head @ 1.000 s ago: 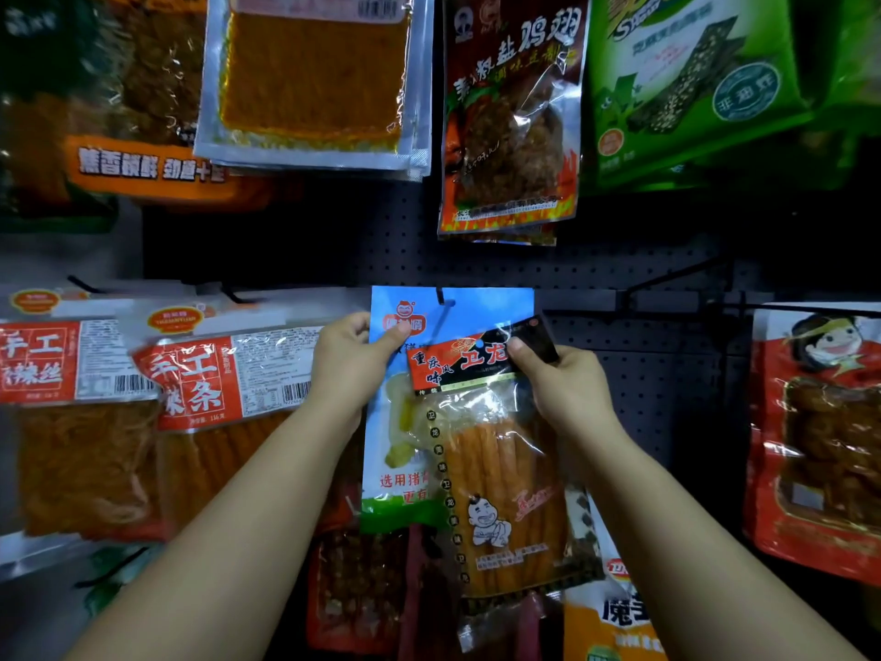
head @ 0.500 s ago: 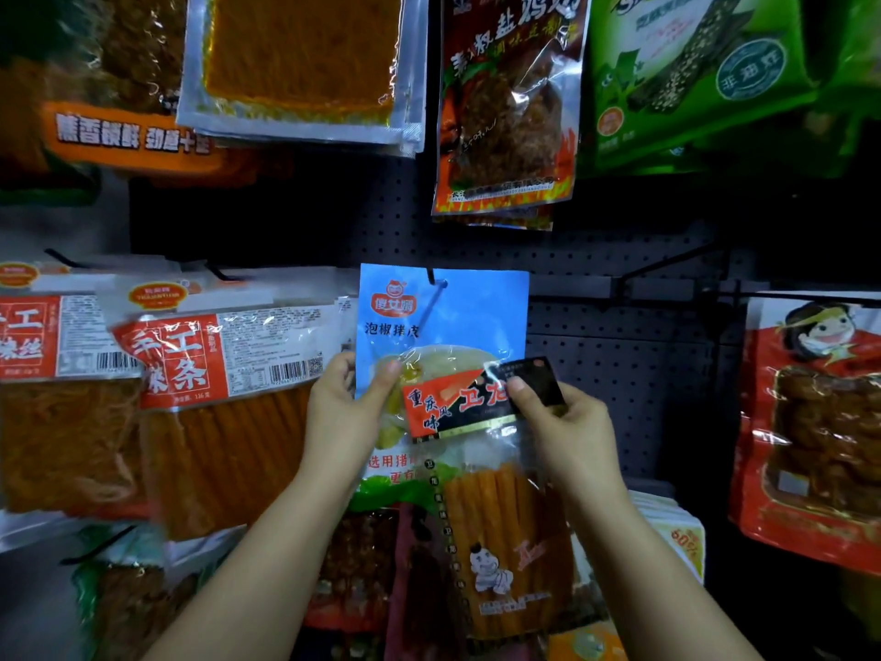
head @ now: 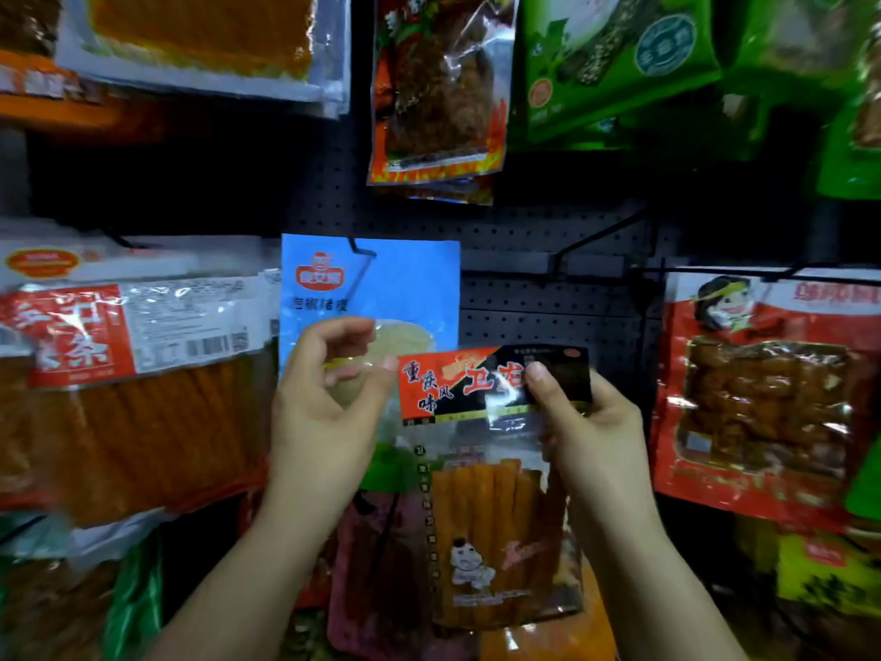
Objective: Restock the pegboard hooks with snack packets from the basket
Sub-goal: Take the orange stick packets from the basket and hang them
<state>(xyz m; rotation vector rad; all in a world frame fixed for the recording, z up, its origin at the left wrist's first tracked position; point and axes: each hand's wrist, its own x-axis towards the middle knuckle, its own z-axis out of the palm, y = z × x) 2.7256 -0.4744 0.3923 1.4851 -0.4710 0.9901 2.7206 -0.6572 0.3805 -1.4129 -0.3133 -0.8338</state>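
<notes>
A clear snack packet (head: pixel 491 517) of orange sticks with a red and black header hangs from my right hand (head: pixel 591 441). That hand pinches the header's right end, thumb on the front and fingers behind. My left hand (head: pixel 329 403) hovers at the header's left corner. Its fingers curve in a loose C and the thumb tip lies beside the corner, with thumb and forefinger apart. Behind it a blue packet (head: pixel 372 279) hangs on a hook of the dark pegboard (head: pixel 524 307). A bare hook (head: pixel 596 240) sticks out just right of the blue packet. The basket is out of view.
Orange strip packets (head: pixel 143 398) hang at the left and red packets (head: pixel 753 398) at the right. Above hang a dark meat packet (head: pixel 438 88) and green packets (head: pixel 610 64). More packets crowd the row below my hands.
Both hands came down from the top of the blue packet. The stick packet moved lower and to the right. My left hand's pinch has loosened.
</notes>
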